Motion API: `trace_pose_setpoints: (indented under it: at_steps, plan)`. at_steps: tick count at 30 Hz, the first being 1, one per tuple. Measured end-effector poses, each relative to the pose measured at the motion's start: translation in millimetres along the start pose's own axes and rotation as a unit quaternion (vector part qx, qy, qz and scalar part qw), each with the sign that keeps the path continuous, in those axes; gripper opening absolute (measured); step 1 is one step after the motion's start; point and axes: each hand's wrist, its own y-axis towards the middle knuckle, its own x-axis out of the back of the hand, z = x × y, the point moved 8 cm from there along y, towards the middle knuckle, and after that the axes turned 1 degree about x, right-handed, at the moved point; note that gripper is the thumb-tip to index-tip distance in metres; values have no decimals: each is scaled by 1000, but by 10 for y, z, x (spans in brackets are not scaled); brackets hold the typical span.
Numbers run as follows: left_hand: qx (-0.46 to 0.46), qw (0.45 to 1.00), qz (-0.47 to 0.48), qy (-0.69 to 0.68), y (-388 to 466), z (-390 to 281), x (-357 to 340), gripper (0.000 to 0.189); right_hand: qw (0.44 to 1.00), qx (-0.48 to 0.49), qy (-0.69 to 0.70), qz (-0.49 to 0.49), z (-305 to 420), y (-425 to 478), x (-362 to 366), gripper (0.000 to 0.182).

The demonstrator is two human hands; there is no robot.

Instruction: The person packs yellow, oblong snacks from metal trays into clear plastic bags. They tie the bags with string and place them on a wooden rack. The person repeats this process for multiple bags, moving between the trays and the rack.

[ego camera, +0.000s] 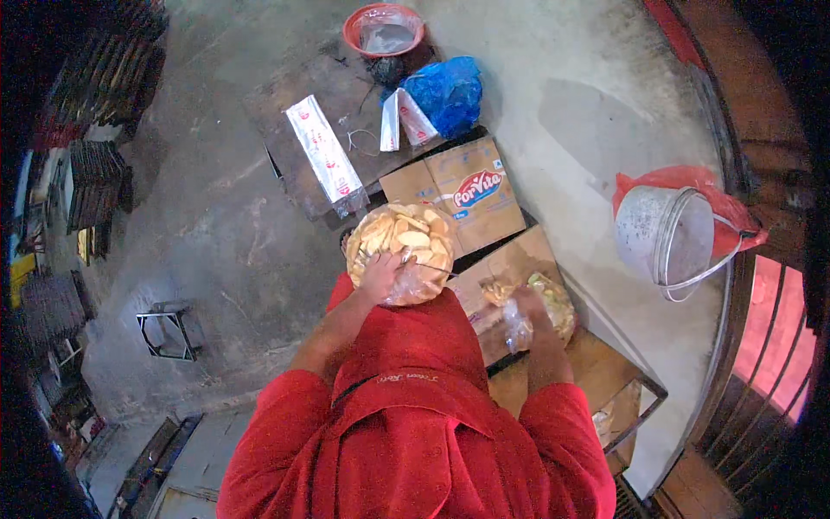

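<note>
A clear plastic bag of pale sliced bread or rusks (415,237) rests on my lap. My left hand (381,276) lies on its near side, fingers bent at the gathered plastic; a thin dark stick or strip shows beside the fingers. On the right, my right hand (530,305) is over a flattened cardboard box (496,259), between a clump of crumpled clear plastic (517,327) and a second filled clear bag (556,305) with greenish and yellowish contents. Small pale pieces (498,290) lie by the fingers. The right hand is blurred, so its grasp is unclear.
Beyond my lap are a long printed plastic packet (324,152), a folded packet (415,120), a blue plastic bag (447,94), a printed Forvita carton (476,188) and a red basin (382,48). A metal bucket (648,233) stands right; a small metal frame (167,334), left.
</note>
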Motion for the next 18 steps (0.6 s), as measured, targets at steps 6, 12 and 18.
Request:
trace_pose_setpoints:
  at_steps: [6,12,18]
  plan:
    - [18,1000,-4,10,-1,50,-90,49,776,-506,-372,-66,966,395,1564,74]
    - [17,1000,17,16,-8,55,-240,53,989,10,-128,-67,2536,1433,984,45]
    - [54,997,50,-9,16,31,-193,57,978,42,-188,76,2911,1464,278,22]
